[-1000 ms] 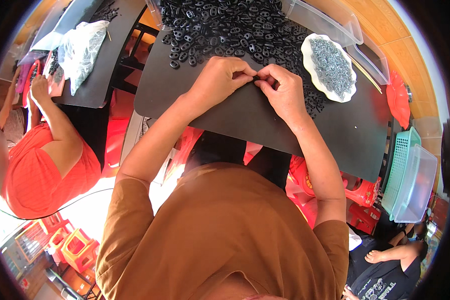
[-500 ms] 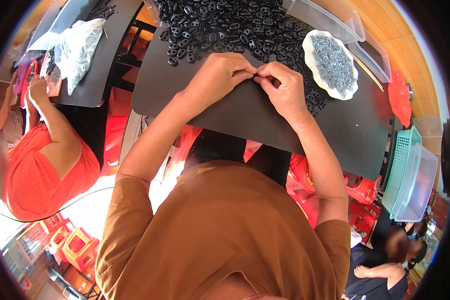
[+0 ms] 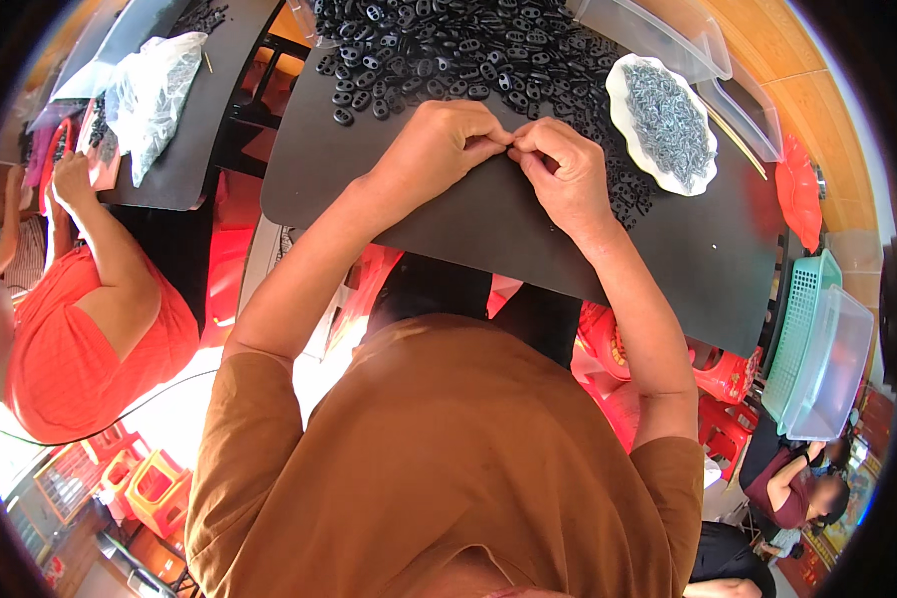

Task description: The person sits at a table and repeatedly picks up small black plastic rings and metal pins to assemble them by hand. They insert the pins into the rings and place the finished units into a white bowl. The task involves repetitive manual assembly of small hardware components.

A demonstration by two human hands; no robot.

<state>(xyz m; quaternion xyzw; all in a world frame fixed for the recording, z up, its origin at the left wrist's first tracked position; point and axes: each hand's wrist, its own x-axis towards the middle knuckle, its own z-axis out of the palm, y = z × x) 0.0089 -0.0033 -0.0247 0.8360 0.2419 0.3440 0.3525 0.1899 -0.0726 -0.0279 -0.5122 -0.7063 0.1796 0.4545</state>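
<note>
Above the dark table (image 3: 399, 214), my left hand (image 3: 448, 145) and my right hand (image 3: 563, 169) meet fingertip to fingertip. Both are closed in a pinch, and whatever sits between the fingers is too small or hidden to make out. Just beyond them spreads a heap of black oval plastic pieces with two holes each (image 3: 478, 60). Smaller black pieces (image 3: 633, 194) lie beside my right hand. Right of these, a white scalloped dish (image 3: 616, 105) holds many small silvery metal parts (image 3: 668, 125), which look like screws or pins.
Clear plastic bins (image 3: 658, 40) stand at the far right edge. A red scalloped dish (image 3: 797, 194) and a green basket (image 3: 802, 319) are at the right. On the left, a person in red (image 3: 100, 329) works at another table with a white plastic bag (image 3: 159, 100). Red stools (image 3: 159, 488) stand behind.
My hands stay pinched together in almost the same place. At the lower right, people in the background have shifted position.
</note>
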